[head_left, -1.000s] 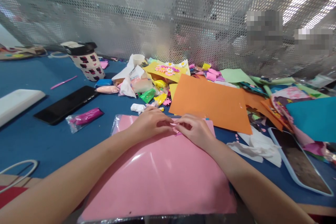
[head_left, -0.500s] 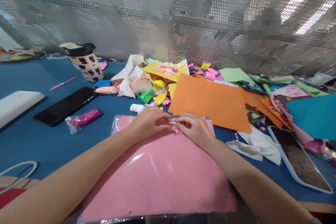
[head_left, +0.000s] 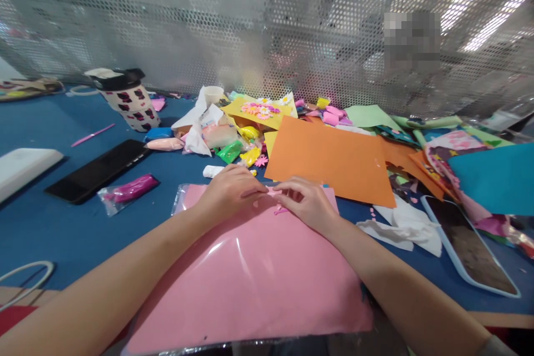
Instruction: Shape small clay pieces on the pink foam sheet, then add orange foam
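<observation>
A pink sheet in a clear plastic sleeve lies in front of me, its near edge at the table's front. At its far edge my left hand has its fingers bent and pressed together, with a small pale pink piece by the fingertips. Close to its right, my right hand pinches with thumb and forefinger at something pink, too small to make out. Just below the right fingertips a small bright pink piece rests on the sheet.
Beyond the hands lie an orange sheet, clay packets and yellow paper with flowers. A black phone and a patterned cup are left; another phone and white tissue are right.
My left fingers have drawn closer together and now show a small pale piece below them. The whole view has shifted slightly; my right hand keeps its pinch.
</observation>
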Demonstrator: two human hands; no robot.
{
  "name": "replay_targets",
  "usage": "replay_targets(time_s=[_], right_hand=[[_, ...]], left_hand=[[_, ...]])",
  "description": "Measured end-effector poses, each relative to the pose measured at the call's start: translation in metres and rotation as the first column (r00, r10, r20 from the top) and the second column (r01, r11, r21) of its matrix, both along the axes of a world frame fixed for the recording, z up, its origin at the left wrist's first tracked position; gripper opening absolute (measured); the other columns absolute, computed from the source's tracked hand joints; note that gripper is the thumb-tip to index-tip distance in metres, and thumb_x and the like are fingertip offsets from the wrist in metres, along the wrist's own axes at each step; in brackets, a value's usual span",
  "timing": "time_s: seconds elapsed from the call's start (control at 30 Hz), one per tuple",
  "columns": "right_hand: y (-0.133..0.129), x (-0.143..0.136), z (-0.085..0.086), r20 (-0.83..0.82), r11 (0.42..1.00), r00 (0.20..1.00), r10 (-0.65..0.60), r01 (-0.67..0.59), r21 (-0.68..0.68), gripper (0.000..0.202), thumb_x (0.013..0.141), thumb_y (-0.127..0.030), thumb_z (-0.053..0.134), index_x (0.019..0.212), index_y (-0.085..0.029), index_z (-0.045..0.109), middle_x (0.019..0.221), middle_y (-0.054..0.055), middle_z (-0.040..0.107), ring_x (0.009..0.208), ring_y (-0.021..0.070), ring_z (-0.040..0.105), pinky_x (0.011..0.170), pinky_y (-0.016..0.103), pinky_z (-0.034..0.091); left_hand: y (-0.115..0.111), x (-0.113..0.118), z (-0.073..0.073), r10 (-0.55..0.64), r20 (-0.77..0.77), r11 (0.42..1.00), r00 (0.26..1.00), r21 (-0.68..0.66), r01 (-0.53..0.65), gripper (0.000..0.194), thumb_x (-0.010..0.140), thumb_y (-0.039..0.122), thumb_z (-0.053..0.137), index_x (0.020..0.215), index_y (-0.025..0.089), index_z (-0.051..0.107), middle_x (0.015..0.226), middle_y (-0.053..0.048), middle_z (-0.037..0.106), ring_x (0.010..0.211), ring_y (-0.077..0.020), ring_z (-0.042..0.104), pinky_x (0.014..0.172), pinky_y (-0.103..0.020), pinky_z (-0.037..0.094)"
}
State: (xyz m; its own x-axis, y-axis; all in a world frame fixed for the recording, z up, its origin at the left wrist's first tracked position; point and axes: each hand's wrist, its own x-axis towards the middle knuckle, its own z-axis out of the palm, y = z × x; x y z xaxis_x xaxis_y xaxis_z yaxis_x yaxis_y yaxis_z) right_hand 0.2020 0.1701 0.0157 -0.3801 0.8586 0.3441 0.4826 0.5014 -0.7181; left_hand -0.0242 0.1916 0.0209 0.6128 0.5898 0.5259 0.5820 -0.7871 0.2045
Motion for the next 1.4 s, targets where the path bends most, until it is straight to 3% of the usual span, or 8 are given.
replay_targets(time_s=[0.17, 0.3, 0.6, 0.77, 0.9, 0.97, 1.1, 1.4], right_hand=[[0.002, 0.0, 0.0, -0.035, 1.0, 0.999, -0.003, 0.003, 0.002, 0.01, 0.087, -0.025, 0.067, 0.091, -0.025, 0.076, 0.081, 0.0, 0.068, 0.065, 0.0105, 0.058, 0.062, 0.023, 0.044], [0.003, 0.0, 0.0, -0.029, 1.0, 0.999, -0.016, 0.016, 0.001, 0.01, 0.088, -0.027, 0.066, 0.089, -0.023, 0.076, 0.077, 0.0, 0.066, 0.064, 0.0104, 0.056, 0.06, 0.024, 0.043], [0.0, 0.0, -0.001, -0.092, 0.999, 0.995, 0.037, -0.039, -0.02, 0.007, 0.084, -0.023, 0.07, 0.084, -0.025, 0.077, 0.081, 0.0, 0.069, 0.068, 0.0112, 0.059, 0.062, 0.024, 0.047], [0.001, 0.003, 0.003, -0.099, 1.0, 0.995, 0.023, -0.025, -0.016, 0.009, 0.084, -0.025, 0.07, 0.088, -0.026, 0.078, 0.078, 0.001, 0.066, 0.069, 0.0121, 0.059, 0.063, 0.025, 0.048], [-0.005, 0.001, 0.005, -0.014, 0.995, 0.995, 0.097, -0.097, -0.022, 0.005, 0.081, -0.026, 0.074, 0.081, -0.028, 0.078, 0.09, 0.002, 0.067, 0.085, 0.0154, 0.062, 0.075, 0.03, 0.052], [-0.008, -0.002, 0.004, 0.083, 0.993, 0.99, 0.114, -0.116, 0.02, 0.004, 0.079, -0.028, 0.077, 0.08, -0.031, 0.079, 0.105, 0.003, 0.066, 0.101, 0.0193, 0.06, 0.09, 0.038, 0.05], [-0.01, -0.004, -0.001, 0.219, 0.991, 0.968, 0.119, -0.129, 0.032, 0.005, 0.079, -0.029, 0.077, 0.078, -0.033, 0.079, 0.124, 0.002, 0.063, 0.117, 0.0238, 0.055, 0.104, 0.048, 0.038], [-0.009, 0.0, 0.001, 0.289, 0.987, 0.946, 0.146, -0.159, 0.021, 0.006, 0.082, -0.031, 0.075, 0.083, -0.034, 0.079, 0.126, 0.002, 0.063, 0.119, 0.0241, 0.052, 0.103, 0.047, 0.035]], left_hand=[[0.0, 0.002, -0.001, 0.019, -0.003, 0.996, 1.0, -0.088, -0.019, 0.033, 0.096, 0.049, 0.05, 0.104, 0.025, 0.072, 0.082, 0.001, 0.075, 0.081, -0.0181, 0.063, 0.078, -0.033, 0.039], [-0.005, 0.006, 0.002, 0.027, -0.028, 0.985, 0.999, -0.168, -0.031, 0.045, 0.09, 0.053, 0.059, 0.124, 0.024, 0.062, 0.094, -0.002, 0.075, 0.089, -0.0204, 0.063, 0.084, -0.036, 0.039], [-0.009, 0.012, 0.003, 0.072, 0.009, 0.993, 0.997, -0.093, -0.071, 0.032, 0.09, 0.052, 0.057, 0.082, 0.024, 0.071, 0.079, 0.001, 0.072, 0.08, -0.0166, 0.061, 0.079, -0.031, 0.038], [-0.013, 0.006, 0.011, 0.01, 0.176, 0.995, 0.984, -0.098, 0.007, 0.019, 0.089, 0.036, 0.058, 0.097, 0.021, 0.068, 0.086, 0.0, 0.073, 0.083, -0.0168, 0.063, 0.08, -0.032, 0.042], [-0.011, -0.001, 0.015, 0.191, 0.374, 0.977, 0.907, -0.16, -0.139, 0.025, 0.094, 0.022, 0.041, 0.101, 0.018, 0.065, 0.085, -0.002, 0.072, 0.083, -0.0159, 0.065, 0.077, -0.03, 0.046], [-0.008, -0.003, 0.015, 0.2, 0.254, 0.967, 0.946, -0.208, -0.149, 0.026, 0.091, 0.02, 0.042, 0.096, 0.02, 0.068, 0.083, -0.001, 0.072, 0.081, -0.0166, 0.065, 0.076, -0.031, 0.045], [-0.007, -0.007, 0.018, 0.06, -0.052, 0.968, 0.997, -0.24, -0.071, 0.026, 0.079, 0.016, 0.046, 0.085, 0.022, 0.071, 0.079, 0.0, 0.073, 0.08, -0.0188, 0.062, 0.078, -0.033, 0.042], [-0.012, -0.01, 0.02, -0.029, -0.245, 0.944, 0.969, -0.326, -0.054, 0.028, 0.08, 0.023, 0.058, 0.103, 0.026, 0.073, 0.1, -0.003, 0.07, 0.092, -0.0215, 0.064, 0.081, -0.033, 0.044]])
